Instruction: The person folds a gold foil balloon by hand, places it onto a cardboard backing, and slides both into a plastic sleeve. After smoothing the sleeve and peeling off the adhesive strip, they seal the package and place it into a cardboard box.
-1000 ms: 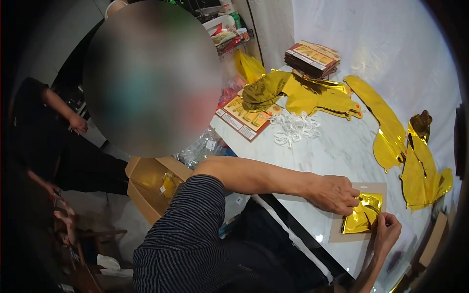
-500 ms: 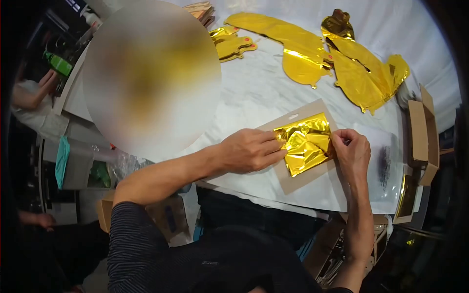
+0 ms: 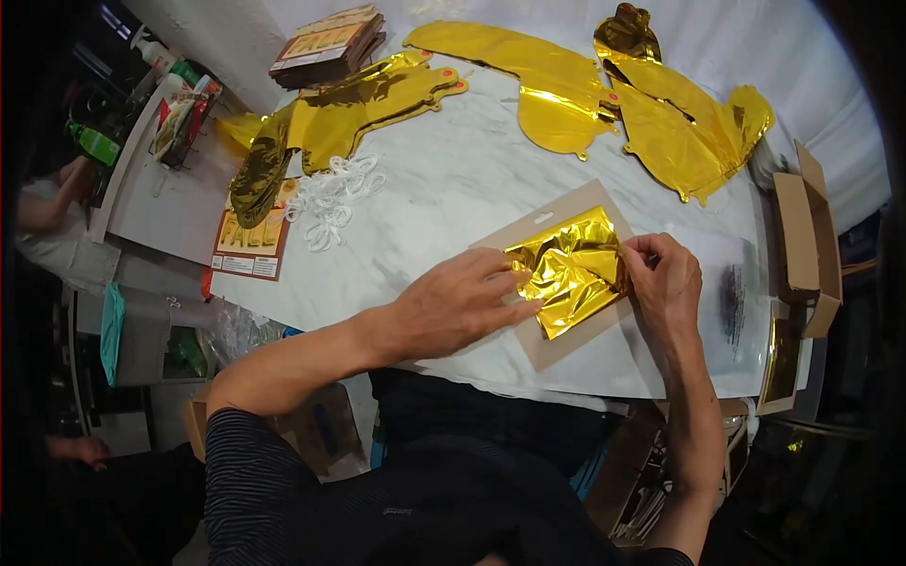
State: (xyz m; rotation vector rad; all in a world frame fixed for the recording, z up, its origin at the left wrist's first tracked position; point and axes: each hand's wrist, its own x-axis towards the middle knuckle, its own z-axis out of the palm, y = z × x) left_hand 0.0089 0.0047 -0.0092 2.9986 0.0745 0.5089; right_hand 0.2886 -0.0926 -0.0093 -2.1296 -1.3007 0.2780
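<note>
Foil packet, gold, crinkled, folded roughly square, lies on a grey-brown card right of centre frame, on the marble-look bench. Card sits at a tilt, hang hole near its upper left corner. Left hand: fingers loosely spread, partly bent, tips touching the packet's left side, no firm hold visible. Right hand: nearly closed, thumb and forefinger pinching the packet's right edge. Clear plastic sleeve lies just right of the right hand. White strings heaped upper left of centre, beside gold foil pieces. More flat gold shapes upper right. Printed FALL card left, partly under foil; stack of printed cards upper left. Open cardboard box right edge. Another person's hand lower left, blurry; green bottle upper left
</note>
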